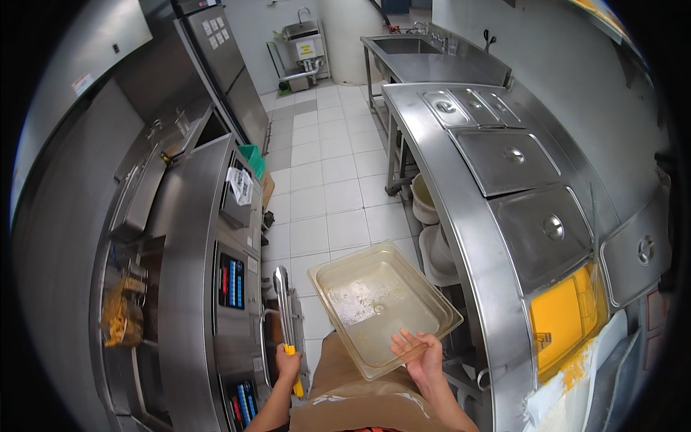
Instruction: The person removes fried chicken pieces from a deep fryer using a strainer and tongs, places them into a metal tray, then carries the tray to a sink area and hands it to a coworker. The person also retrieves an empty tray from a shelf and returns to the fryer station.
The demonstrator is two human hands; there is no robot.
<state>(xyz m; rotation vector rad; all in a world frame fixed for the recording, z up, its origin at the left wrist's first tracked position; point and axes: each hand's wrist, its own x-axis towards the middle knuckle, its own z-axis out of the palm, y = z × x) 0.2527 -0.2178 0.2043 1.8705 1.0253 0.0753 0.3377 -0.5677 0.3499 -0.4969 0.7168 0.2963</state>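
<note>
In my left hand (pixel 289 362) is a pair of metal tongs (pixel 283 302) with yellow grips, tips pointing away from me. My right hand (pixel 418 353) has hold of the near right edge of a translucent plastic food pan (pixel 386 281). The pan is tilted above the floor, its inside turned up toward me. Wet-looking yellowish residue and small droplets mark its bottom. Part of the right hand's grip at the rim is hard to make out. A brown apron (pixel 345 389) covers my front.
Left runs a steel fryer counter with control panels (pixel 231 281) and a wire basket (pixel 125 321) of yellow food. To the right, a steel counter bears lidded pans (pixel 540 232) and a yellow-filled container (pixel 567 318). White buckets (pixel 424 200) stand beneath it. Tiled floor (pixel 345 189) lies between.
</note>
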